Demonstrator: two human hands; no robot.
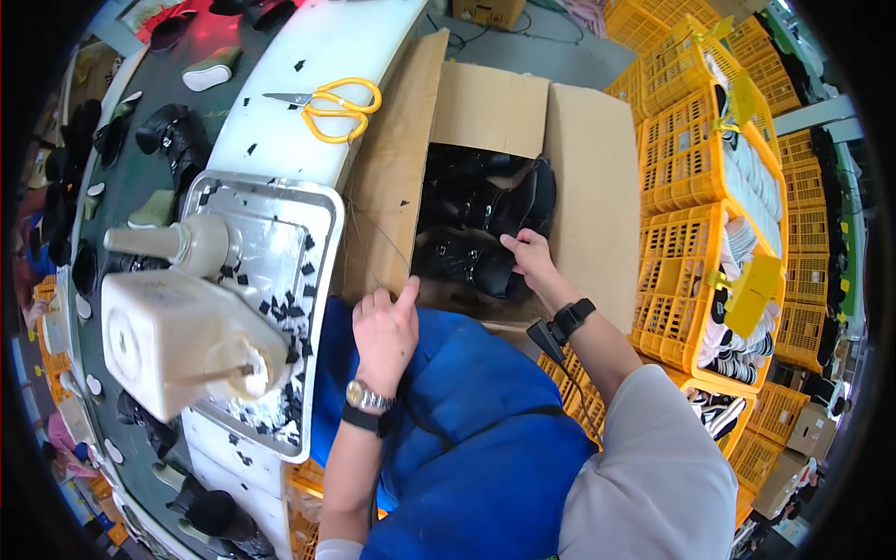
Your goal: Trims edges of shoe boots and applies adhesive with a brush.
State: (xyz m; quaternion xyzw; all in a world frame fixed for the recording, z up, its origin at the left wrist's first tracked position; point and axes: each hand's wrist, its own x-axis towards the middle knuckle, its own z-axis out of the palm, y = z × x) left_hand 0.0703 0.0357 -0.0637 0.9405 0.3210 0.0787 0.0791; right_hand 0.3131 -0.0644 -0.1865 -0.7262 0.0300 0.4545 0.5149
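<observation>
- Far left, one dark conveyor belt (pixel 159 86) carries many shoes, overlapping too much for a full count; among them are a black boot (pixel 173 140) and a pale green shoe (pixel 210 68) with a white sole.
- Beside it runs one white desk (pixel 271 145), dotted with small black scraps.
- On the desk sits one metal tray (pixel 273 205), with many black and white scraps, too many to count.
- Two containers stand at the tray: one squarish white jug (pixel 154 345) with a stick in its mouth, and one smaller pale bottle (pixel 203 243) with a long spout.
- Beyond the tray lies one pair of scissors (pixel 314 101), yellow-handled, blades apart.
- The left hand (pixel 385 327) is at the near end of the box's left flap, thumb out and fingers bent; whether it grips the flap I cannot tell. One watch (pixel 370 397) and one black band circle its wrist.
- One open cardboard box (pixel 593 177) holds the black boots (pixel 471 261), at least three, overlapping.
- The right hand (pixel 534 257) reaches into the box, fingers curled at a boot's edge; a firm grasp cannot be made out. One black strap (pixel 571 319) rings its wrist.
- Far right, stacked yellow crates (pixel 674 168), at least four, hold pale flat pieces.
</observation>
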